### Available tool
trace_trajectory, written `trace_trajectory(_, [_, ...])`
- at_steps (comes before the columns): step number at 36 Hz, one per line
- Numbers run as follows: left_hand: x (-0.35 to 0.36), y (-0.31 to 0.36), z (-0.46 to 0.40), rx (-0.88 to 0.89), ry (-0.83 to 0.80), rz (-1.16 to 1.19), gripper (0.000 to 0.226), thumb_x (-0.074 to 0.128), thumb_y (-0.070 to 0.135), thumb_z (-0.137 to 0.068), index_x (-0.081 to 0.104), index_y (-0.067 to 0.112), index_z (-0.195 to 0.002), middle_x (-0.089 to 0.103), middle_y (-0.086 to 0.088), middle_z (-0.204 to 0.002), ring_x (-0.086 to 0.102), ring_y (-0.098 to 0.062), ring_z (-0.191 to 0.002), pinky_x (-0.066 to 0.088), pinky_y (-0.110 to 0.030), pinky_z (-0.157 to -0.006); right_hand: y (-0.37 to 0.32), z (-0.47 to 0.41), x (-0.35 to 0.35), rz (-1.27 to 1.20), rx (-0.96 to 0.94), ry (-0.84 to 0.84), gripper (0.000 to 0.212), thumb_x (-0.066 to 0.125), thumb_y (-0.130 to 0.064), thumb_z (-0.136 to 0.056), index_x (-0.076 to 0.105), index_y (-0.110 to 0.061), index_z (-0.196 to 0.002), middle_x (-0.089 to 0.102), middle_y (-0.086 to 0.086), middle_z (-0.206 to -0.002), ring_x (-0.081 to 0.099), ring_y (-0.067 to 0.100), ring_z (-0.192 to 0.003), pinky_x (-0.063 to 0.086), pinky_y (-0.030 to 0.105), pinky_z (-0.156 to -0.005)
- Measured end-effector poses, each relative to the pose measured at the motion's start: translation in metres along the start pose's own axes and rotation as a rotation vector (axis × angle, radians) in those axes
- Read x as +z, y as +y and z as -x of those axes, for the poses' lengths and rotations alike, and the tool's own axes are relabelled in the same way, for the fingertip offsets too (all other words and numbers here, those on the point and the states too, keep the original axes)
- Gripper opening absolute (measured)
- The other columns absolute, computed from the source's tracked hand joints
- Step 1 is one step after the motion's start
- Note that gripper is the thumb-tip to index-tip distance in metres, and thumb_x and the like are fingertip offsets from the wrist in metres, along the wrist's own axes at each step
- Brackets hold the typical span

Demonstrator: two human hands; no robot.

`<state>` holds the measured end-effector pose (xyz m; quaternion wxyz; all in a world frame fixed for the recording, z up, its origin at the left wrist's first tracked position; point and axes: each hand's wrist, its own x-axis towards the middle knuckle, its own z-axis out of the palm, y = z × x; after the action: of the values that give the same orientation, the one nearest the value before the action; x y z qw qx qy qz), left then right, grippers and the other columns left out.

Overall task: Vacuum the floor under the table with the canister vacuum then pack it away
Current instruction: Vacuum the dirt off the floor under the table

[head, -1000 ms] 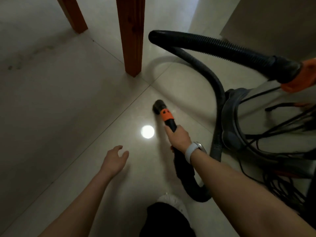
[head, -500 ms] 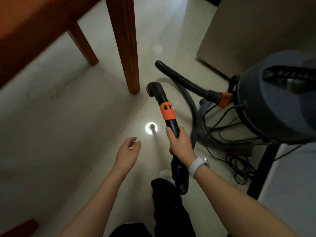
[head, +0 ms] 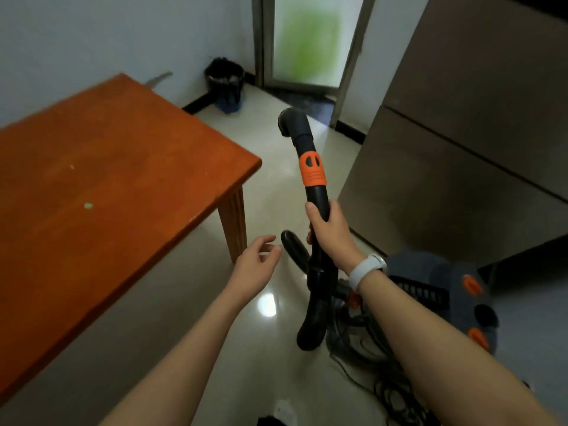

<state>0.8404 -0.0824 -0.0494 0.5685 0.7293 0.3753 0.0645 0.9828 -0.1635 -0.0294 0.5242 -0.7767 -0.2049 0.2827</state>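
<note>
The right hand point(head: 330, 232) is gripping the black hose handle point(head: 310, 167) upright beyond the table point(head: 123, 167) corner; the left hand point(head: 256, 265) is hanging open, empty; the canister vacuum point(head: 445, 290) is sitting on the floor point(head: 276, 192) beside the right wrist.

Dark plastic waste bin point(head: 226, 84) with a black liner, in the far corner against the white wall point(head: 92, 38). Frosted glass door point(head: 305, 41) in a grey metal frame just right of it, green blur behind. Tall grey-brown cabinet point(head: 461, 142) along the right side. Small pale-green speck point(head: 88, 206) on an orange-brown wooden surface.
</note>
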Motion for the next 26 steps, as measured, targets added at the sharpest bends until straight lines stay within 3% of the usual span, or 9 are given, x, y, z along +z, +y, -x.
trace_trajectory(7, [-0.038, 0.086, -0.067, 0.158, 0.083, 0.015, 0.037, 0.048, 0.034, -0.098, 0.050, 0.022, -0.132, 0.058, 0.003, -0.120, 0.058, -0.011, -0.107, 0.049, -0.025, -0.087, -0.090, -0.068, -0.027, 0.124, -0.219, -0.035, 0.023, 0.052, -0.032, -0.095, 0.042, -0.016, -0.109, 0.052, 0.004, -0.077, 0.054, 0.016, -0.060, 0.043, 0.017, -0.048])
trace_trajectory(12, [-0.074, 0.134, -0.124, 0.203, 0.132, 0.194, 0.036, 0.045, 0.030, -0.100, 0.049, 0.017, -0.132, 0.058, -0.001, -0.121, 0.060, -0.014, -0.104, 0.051, -0.036, -0.093, -0.124, -0.124, -0.019, 0.289, -0.285, -0.035, 0.038, 0.054, -0.042, -0.092, 0.041, -0.020, -0.120, 0.056, 0.001, -0.085, 0.058, 0.019, -0.068, 0.052, 0.039, -0.065])
trace_trajectory(15, [-0.097, 0.154, -0.164, 0.194, 0.116, 0.342, 0.040, 0.041, 0.034, -0.101, 0.044, 0.017, -0.137, 0.056, 0.004, -0.120, 0.059, -0.011, -0.104, 0.051, -0.029, -0.088, -0.140, -0.157, -0.007, 0.358, -0.286, -0.070, 0.040, 0.054, -0.041, -0.092, 0.037, -0.019, -0.121, 0.056, 0.001, -0.086, 0.058, 0.019, -0.067, 0.052, 0.040, -0.067])
trace_trajectory(20, [-0.128, 0.188, -0.232, 0.162, 0.039, 0.466, 0.039, 0.038, 0.038, -0.101, 0.046, 0.019, -0.134, 0.057, 0.003, -0.121, 0.059, -0.012, -0.106, 0.049, -0.033, -0.093, -0.172, -0.210, 0.010, 0.458, -0.333, -0.146, 0.040, 0.055, -0.041, -0.092, 0.036, -0.017, -0.118, 0.053, -0.003, -0.086, 0.059, 0.022, -0.071, 0.055, 0.042, -0.069])
trace_trajectory(26, [-0.139, 0.228, -0.305, 0.115, 0.040, 0.703, 0.020, 0.046, 0.027, -0.100, 0.055, 0.014, -0.111, 0.064, -0.007, -0.108, 0.063, -0.014, -0.097, 0.052, -0.024, -0.070, -0.202, -0.279, 0.014, 0.538, -0.417, -0.200, 0.035, 0.056, -0.042, -0.091, 0.037, -0.019, -0.109, 0.052, -0.004, -0.082, 0.057, 0.019, -0.068, 0.052, 0.042, -0.068])
